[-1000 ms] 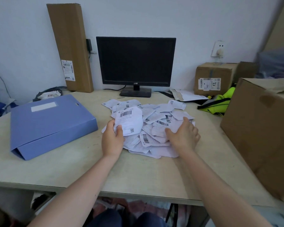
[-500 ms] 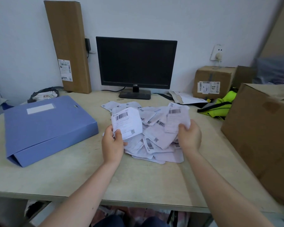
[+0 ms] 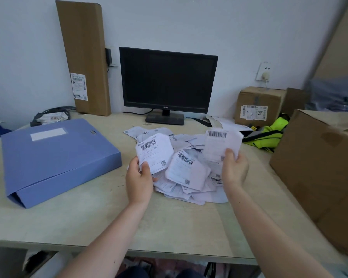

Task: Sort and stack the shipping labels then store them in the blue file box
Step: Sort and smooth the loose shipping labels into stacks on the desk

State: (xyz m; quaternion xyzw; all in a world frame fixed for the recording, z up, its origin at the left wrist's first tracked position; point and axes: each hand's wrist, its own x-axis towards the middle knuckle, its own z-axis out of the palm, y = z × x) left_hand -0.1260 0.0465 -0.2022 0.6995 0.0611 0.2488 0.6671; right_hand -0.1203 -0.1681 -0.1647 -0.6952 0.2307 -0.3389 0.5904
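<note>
Your left hand (image 3: pixel 139 178) pinches one shipping label (image 3: pixel 154 152), your right hand (image 3: pixel 235 171) another label (image 3: pixel 221 144), above the label pile (image 3: pixel 189 177); the blue file box (image 3: pixel 56 157) lies shut.

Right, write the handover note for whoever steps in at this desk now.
Left hand: holds one white barcoded shipping label upright.
Right hand: holds another white label, lifted above the heap.
Loose heap of white labels: mid-desk, unsorted.
Blue plastic file box: flat on the desk's left side, closed.
Done: two labels picked; no stack shows.
Left: sort, stack, open the box, store.
</note>
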